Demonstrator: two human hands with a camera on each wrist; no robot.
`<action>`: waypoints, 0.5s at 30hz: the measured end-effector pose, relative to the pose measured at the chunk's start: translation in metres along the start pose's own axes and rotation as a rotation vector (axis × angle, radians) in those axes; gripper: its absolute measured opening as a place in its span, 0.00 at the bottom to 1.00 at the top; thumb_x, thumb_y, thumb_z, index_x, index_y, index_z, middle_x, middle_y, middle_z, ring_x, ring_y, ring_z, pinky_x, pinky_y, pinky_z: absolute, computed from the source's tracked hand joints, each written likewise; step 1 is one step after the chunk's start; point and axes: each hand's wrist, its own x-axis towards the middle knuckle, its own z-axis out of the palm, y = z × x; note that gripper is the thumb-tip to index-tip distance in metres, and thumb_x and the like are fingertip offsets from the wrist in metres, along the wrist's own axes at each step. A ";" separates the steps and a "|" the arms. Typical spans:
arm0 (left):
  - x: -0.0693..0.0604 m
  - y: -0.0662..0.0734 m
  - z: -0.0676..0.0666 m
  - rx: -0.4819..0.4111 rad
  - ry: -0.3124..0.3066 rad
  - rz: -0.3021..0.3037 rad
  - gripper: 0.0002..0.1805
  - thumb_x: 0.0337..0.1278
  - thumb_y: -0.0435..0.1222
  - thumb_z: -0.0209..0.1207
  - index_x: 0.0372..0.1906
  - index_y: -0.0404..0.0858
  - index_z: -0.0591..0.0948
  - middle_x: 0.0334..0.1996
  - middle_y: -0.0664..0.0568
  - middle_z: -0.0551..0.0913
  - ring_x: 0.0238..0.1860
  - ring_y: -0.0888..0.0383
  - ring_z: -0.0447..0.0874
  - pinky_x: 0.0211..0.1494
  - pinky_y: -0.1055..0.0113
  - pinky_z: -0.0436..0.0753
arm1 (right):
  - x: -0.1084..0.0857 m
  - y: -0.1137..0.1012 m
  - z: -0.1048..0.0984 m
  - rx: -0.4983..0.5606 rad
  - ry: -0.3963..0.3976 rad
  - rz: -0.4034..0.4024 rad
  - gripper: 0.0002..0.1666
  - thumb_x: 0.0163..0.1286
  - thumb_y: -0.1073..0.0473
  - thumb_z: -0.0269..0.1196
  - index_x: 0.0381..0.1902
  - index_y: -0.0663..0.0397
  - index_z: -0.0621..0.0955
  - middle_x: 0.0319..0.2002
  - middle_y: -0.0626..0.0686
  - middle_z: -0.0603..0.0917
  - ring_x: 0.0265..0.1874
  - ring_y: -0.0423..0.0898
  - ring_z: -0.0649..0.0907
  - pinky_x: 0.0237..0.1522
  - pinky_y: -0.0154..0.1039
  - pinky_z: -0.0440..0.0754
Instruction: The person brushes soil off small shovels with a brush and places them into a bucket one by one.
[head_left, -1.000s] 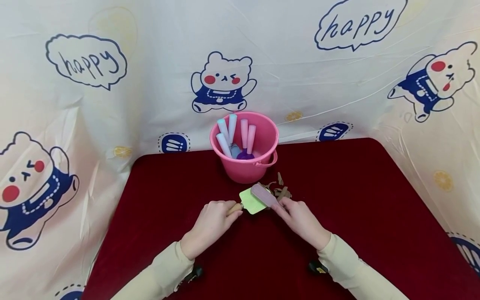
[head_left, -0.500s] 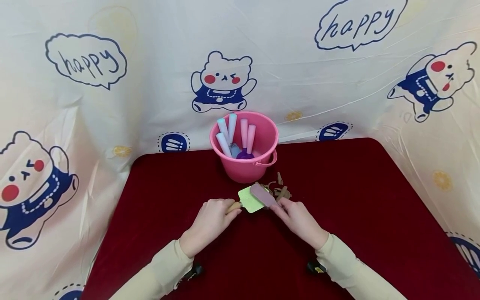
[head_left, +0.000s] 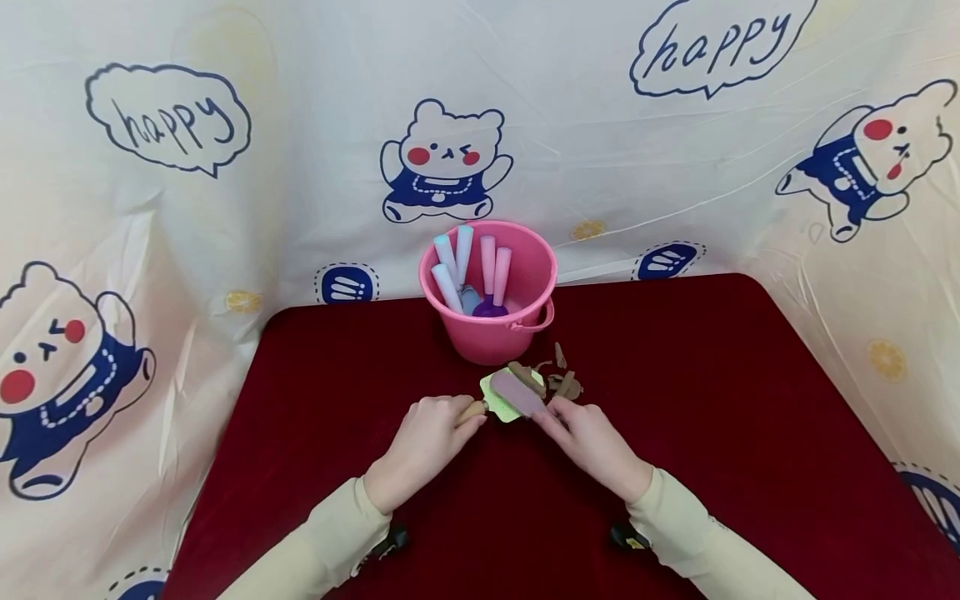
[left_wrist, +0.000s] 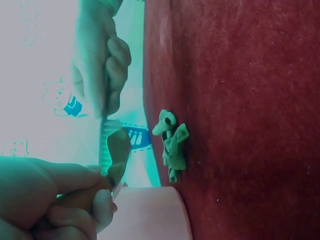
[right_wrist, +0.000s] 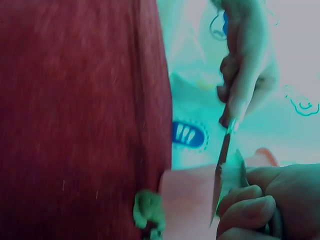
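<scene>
In the head view my left hand (head_left: 423, 442) grips the wooden handle of a small shovel with a light green blade (head_left: 495, 406). My right hand (head_left: 600, 442) holds a mauve brush (head_left: 515, 393) by its handle, its head lying across above the blade. A brown, crumpled, leaf-like scrap (head_left: 528, 377) is at the blade's far right, partly behind the brush. More brown scraps (head_left: 566, 386) lie on the cloth just beyond my right hand. The left wrist view shows the brush bristles (left_wrist: 105, 150) facing the shovel blade (left_wrist: 119, 150), both raised off the table.
A pink bucket (head_left: 487, 342) stands behind the blade, its handle hanging at the right. Several pale blue and pink tool handles (head_left: 495, 275) stick up inside it. Dark red cloth (head_left: 517, 517) covers the table; a printed white curtain (head_left: 585, 150) surrounds its back and sides.
The brush has shifted slightly left over the blade. A brown scrap now shows beside the brush at the blade's far right. Both hands keep their grips, the right moving slightly left.
</scene>
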 end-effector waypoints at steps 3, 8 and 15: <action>-0.001 0.000 -0.002 0.010 0.018 -0.001 0.08 0.63 0.35 0.71 0.30 0.44 0.82 0.20 0.60 0.73 0.21 0.66 0.65 0.25 0.71 0.72 | 0.001 0.007 -0.005 -0.031 0.034 0.033 0.15 0.79 0.53 0.62 0.30 0.50 0.77 0.17 0.39 0.66 0.14 0.31 0.63 0.18 0.30 0.67; -0.002 0.001 -0.001 0.002 -0.002 0.004 0.04 0.63 0.35 0.71 0.35 0.44 0.86 0.23 0.60 0.79 0.21 0.66 0.67 0.26 0.71 0.74 | 0.000 0.008 -0.011 -0.008 0.046 0.073 0.13 0.79 0.54 0.62 0.32 0.50 0.79 0.16 0.40 0.67 0.14 0.31 0.63 0.18 0.30 0.66; 0.000 0.003 0.001 0.007 -0.012 -0.010 0.11 0.64 0.35 0.70 0.29 0.46 0.79 0.19 0.61 0.69 0.20 0.65 0.64 0.23 0.73 0.69 | -0.003 -0.009 -0.003 0.049 -0.033 -0.032 0.13 0.80 0.53 0.62 0.32 0.47 0.77 0.18 0.37 0.68 0.14 0.30 0.64 0.17 0.29 0.67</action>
